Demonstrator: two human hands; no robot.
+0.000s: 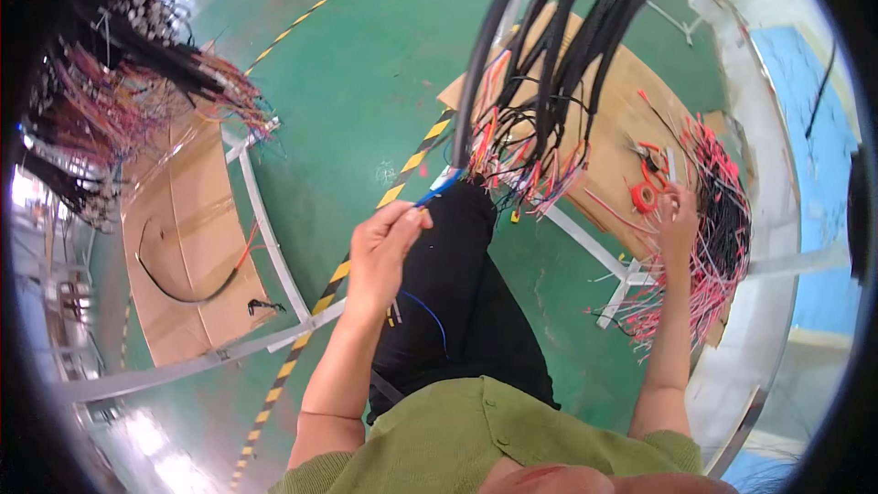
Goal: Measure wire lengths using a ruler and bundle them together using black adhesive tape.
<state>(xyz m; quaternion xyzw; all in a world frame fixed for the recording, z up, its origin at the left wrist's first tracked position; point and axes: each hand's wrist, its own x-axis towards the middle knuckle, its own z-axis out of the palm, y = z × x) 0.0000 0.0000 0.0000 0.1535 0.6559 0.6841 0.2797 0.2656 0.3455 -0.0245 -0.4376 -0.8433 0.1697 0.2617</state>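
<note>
My left hand (380, 247) is closed, thumb against fingers, on blue wires (443, 187) that come out of the end of a thick black cable (470, 101). A thin blue tail (430, 313) of wire curves below this hand over my dark trousers. On the right, my right hand (677, 218) is over the cardboard-topped table, its fingers loosely bent and apart, with nothing visible in them. Just left of its fingertips lies a roll of red tape (645, 197). Behind the tape are red-handled pliers (651, 157). A heap of black wires with pink-red ends (722, 210) lies beside the right hand.
Several black cables (572, 46) hang ahead, with stripped red, white and black wires at their ends. At left, a cardboard-covered table (197, 238) carries a loose black cable (183, 298), near large hanging wire bundles (101, 110). Yellow-black tape (338, 274) crosses the green floor.
</note>
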